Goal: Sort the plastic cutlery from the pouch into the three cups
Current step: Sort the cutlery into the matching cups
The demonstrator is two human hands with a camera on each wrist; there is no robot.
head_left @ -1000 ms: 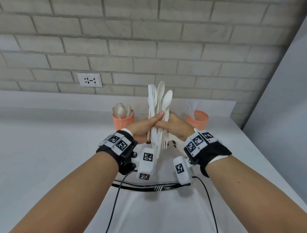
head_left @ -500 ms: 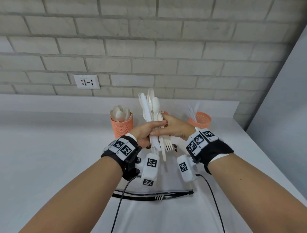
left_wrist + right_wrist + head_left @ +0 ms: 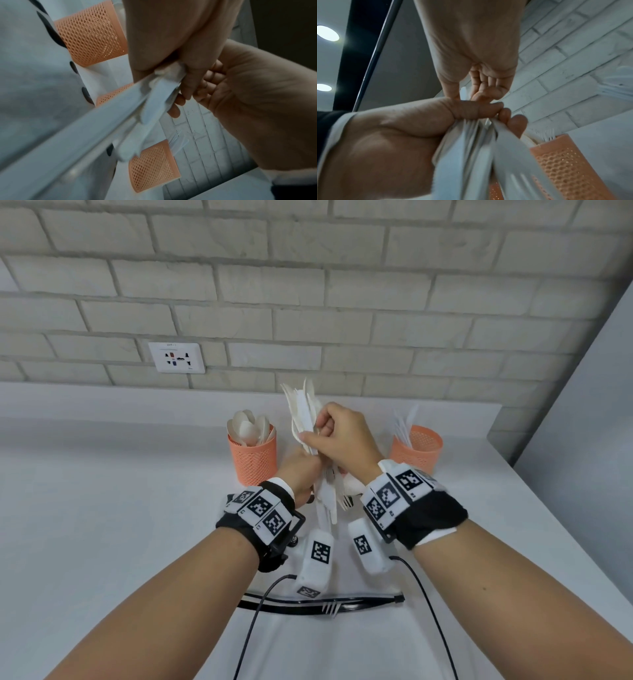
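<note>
A bundle of white plastic cutlery [image 3: 308,419] stands upright above the table's middle. My left hand [image 3: 301,474] grips its lower part, with fork tines [image 3: 346,503] sticking out below. My right hand [image 3: 337,433] sits just above and pinches pieces in the upper part of the bundle. An orange mesh cup [image 3: 251,455] on the left holds spoons, and another cup [image 3: 416,446] on the right holds knives. The middle cup [image 3: 113,96] is hidden behind my hands in the head view; forks [image 3: 547,134] show at its rim. The white pouch [image 3: 322,606] with its black zipper lies near me.
A brick wall with a socket [image 3: 176,357] runs behind the white table [image 3: 102,508]. A grey panel [image 3: 589,422] stands along the right edge. Cables [image 3: 428,604] trail from my wrists across the pouch.
My right hand has slid up the bundle and now pinches it above the left hand. The bundle has tilted slightly left and sits lower against the wall.
</note>
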